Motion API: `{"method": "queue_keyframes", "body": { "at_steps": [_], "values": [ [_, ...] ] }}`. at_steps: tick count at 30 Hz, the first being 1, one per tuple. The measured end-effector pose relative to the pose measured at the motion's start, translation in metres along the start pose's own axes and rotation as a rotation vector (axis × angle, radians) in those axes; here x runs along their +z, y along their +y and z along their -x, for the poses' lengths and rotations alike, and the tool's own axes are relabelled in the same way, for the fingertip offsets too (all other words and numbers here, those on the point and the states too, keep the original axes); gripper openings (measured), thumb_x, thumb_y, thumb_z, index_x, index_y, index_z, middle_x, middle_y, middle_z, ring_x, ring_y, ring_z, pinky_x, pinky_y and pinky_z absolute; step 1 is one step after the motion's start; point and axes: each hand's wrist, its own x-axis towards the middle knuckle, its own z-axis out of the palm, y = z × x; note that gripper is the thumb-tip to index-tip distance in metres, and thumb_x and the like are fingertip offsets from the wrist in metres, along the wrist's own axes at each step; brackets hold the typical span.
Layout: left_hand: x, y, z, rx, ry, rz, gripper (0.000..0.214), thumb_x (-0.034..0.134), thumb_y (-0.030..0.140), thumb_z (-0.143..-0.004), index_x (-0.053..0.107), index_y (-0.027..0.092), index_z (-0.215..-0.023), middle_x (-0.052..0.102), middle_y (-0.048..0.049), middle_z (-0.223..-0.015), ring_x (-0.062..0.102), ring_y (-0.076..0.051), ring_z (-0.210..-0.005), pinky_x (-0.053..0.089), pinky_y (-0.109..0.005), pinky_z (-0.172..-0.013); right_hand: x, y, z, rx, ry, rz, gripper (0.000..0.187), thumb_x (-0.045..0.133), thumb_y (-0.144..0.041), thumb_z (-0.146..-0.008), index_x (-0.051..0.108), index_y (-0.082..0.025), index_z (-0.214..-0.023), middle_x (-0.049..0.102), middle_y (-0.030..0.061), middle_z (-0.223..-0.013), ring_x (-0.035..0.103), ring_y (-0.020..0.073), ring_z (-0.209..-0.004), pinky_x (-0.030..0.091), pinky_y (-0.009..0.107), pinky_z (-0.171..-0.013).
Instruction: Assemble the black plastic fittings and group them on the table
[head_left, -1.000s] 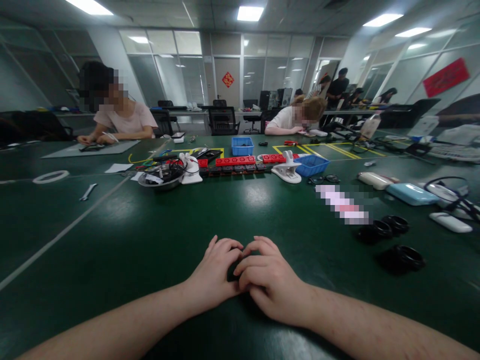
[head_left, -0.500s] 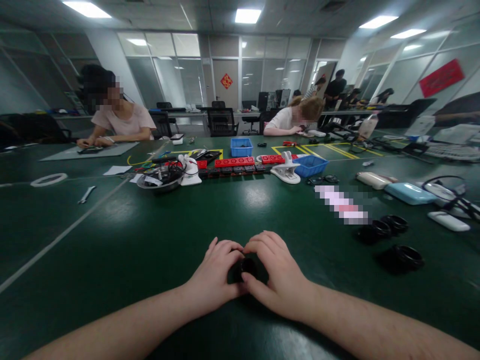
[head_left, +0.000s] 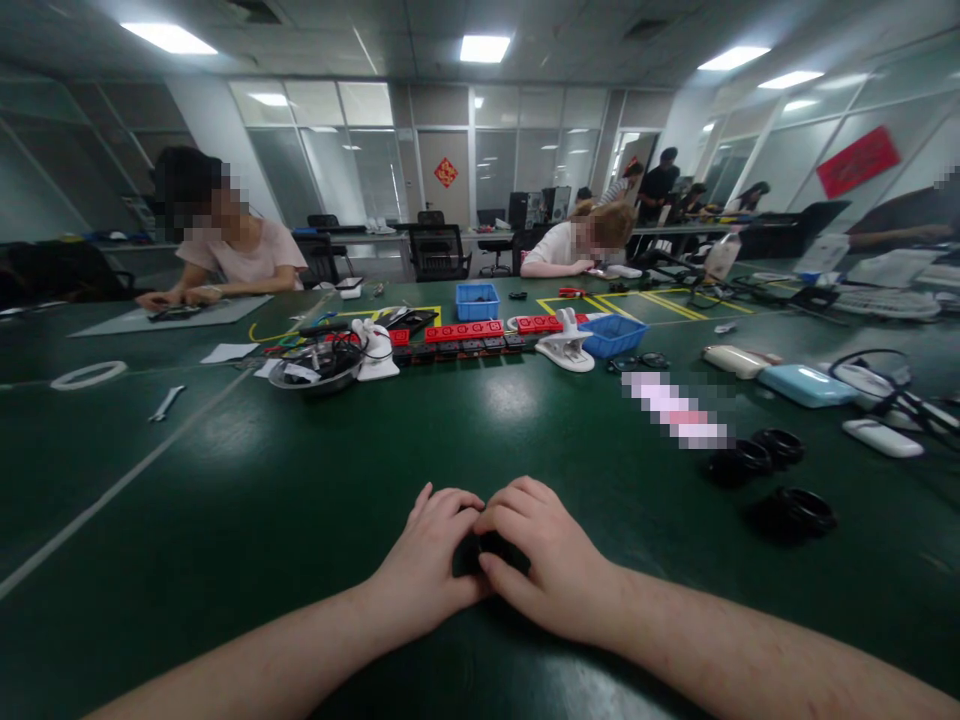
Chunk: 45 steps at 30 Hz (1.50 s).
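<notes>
My left hand (head_left: 427,560) and my right hand (head_left: 547,565) rest together on the green table (head_left: 247,500) near its front edge. Both have curled fingers, closed round a small black round object (head_left: 480,550) that shows only as a dark patch between them. Most of it is hidden by my fingers. To the right lie several black rings: one (head_left: 796,512) nearest, another (head_left: 742,462) and a third (head_left: 780,445) behind it.
A metal bowl with cables (head_left: 311,368), red and black blocks (head_left: 465,338), two blue bins (head_left: 477,300) (head_left: 615,333) and a white clamp (head_left: 566,348) lie mid-table. A wrench (head_left: 165,403) and tape ring (head_left: 88,375) sit left. White and blue cases (head_left: 806,385) lie right. Two people sit across.
My right fingers lifted and showed more of the black object half a second ago, then closed down over it again. The view has tilted slightly.
</notes>
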Motion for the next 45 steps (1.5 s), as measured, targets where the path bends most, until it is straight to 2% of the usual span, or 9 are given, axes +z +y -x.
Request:
{"method": "queue_keyframes", "body": {
  "at_steps": [8, 15, 18, 21, 24, 29, 36, 41, 45],
  "values": [
    [-0.0019, 0.0036, -0.0006, -0.006, 0.002, -0.008, 0.028, 0.061, 0.024, -0.065, 0.057, 0.023, -0.092, 0.055, -0.0026, -0.105, 0.048, -0.025, -0.106, 0.015, -0.055, -0.105, 0.0009, -0.0004, 0.0009, -0.130, -0.012, -0.046, 0.023, 0.044, -0.009, -0.070, 0.058, -0.016, -0.086, 0.061, 0.0049, -0.085, 0.047, 0.0184, -0.085, 0.038, 0.036, -0.080],
    [-0.0009, 0.0040, 0.0008, -0.009, 0.014, -0.005, 0.032, 0.061, 0.023, -0.065, 0.057, 0.023, -0.097, 0.055, -0.0030, -0.108, 0.047, -0.025, -0.108, 0.014, -0.055, -0.105, 0.0010, 0.0003, 0.0024, -0.152, -0.003, -0.081, 0.023, 0.043, -0.008, -0.066, 0.058, -0.017, -0.081, 0.063, 0.0038, -0.083, 0.048, 0.0202, -0.089, 0.037, 0.039, -0.084],
    [-0.0009, 0.0030, 0.0003, -0.014, 0.003, 0.009, 0.037, 0.062, 0.023, -0.064, 0.056, 0.024, -0.101, 0.054, -0.0037, -0.109, 0.047, -0.025, -0.108, 0.013, -0.056, -0.104, -0.0016, -0.0015, 0.0030, -0.137, -0.020, -0.058, 0.022, 0.044, -0.009, -0.070, 0.059, -0.020, -0.082, 0.063, 0.0023, -0.090, 0.047, 0.0200, -0.097, 0.029, 0.044, -0.096],
    [-0.0008, 0.0019, 0.0000, -0.008, -0.001, 0.022, 0.041, 0.062, 0.023, -0.064, 0.055, 0.025, -0.104, 0.054, -0.0039, -0.110, 0.046, -0.025, -0.109, 0.013, -0.056, -0.104, -0.0044, -0.0044, 0.0035, -0.122, -0.026, -0.039, 0.021, 0.047, -0.016, -0.077, 0.058, -0.022, -0.093, 0.058, 0.0029, -0.107, 0.045, 0.0191, -0.104, 0.023, 0.045, -0.101],
    [-0.0007, 0.0015, 0.0002, -0.011, 0.000, 0.026, 0.043, 0.062, 0.023, -0.064, 0.053, 0.025, -0.106, 0.053, -0.0044, -0.113, 0.045, -0.025, -0.111, 0.012, -0.056, -0.104, -0.0046, -0.0057, 0.0038, -0.100, 0.021, -0.046, 0.027, 0.048, -0.020, -0.079, 0.054, -0.021, -0.106, 0.054, 0.0051, -0.114, 0.044, 0.0195, -0.105, 0.026, 0.044, -0.099],
    [-0.0005, 0.0005, 0.0005, -0.002, 0.011, 0.016, 0.031, 0.063, 0.027, -0.066, 0.056, 0.024, -0.096, 0.055, -0.0036, -0.108, 0.046, -0.025, -0.108, 0.015, -0.056, -0.104, 0.0004, -0.0028, 0.0032, 0.014, 0.108, -0.035, 0.025, 0.050, -0.024, -0.077, 0.054, -0.017, -0.101, 0.055, 0.0076, -0.099, 0.047, 0.0205, -0.092, 0.038, 0.040, -0.084],
    [-0.0013, -0.0012, 0.0002, -0.003, 0.002, 0.030, 0.026, 0.062, 0.024, -0.063, 0.056, 0.023, -0.089, 0.054, -0.0042, -0.108, 0.047, -0.025, -0.107, 0.012, -0.056, -0.104, 0.0018, -0.0012, 0.0012, 0.084, 0.072, 0.003, 0.030, 0.059, -0.032, -0.074, 0.053, -0.016, -0.099, 0.055, 0.0062, -0.091, 0.046, 0.0205, -0.086, 0.037, 0.038, -0.078],
    [-0.0016, 0.0008, 0.0002, 0.007, -0.001, 0.013, 0.033, 0.061, 0.025, -0.064, 0.056, 0.024, -0.097, 0.055, -0.0032, -0.106, 0.048, -0.025, -0.105, 0.013, -0.056, -0.104, 0.0008, -0.0015, 0.0014, 0.048, -0.006, 0.050, 0.017, 0.057, -0.026, -0.075, 0.057, -0.019, -0.090, 0.056, 0.0045, -0.089, 0.046, 0.0191, -0.084, 0.036, 0.037, -0.078],
    [-0.0014, 0.0025, 0.0000, 0.004, 0.008, 0.003, 0.030, 0.058, 0.020, -0.064, 0.056, 0.024, -0.094, 0.055, -0.0032, -0.106, 0.046, -0.025, -0.107, 0.013, -0.055, -0.104, 0.0022, -0.0022, 0.0019, -0.012, 0.011, 0.027, 0.019, 0.052, -0.015, -0.073, 0.058, -0.018, -0.091, 0.058, 0.0047, -0.090, 0.046, 0.0183, -0.085, 0.036, 0.037, -0.079]
  ]
}}
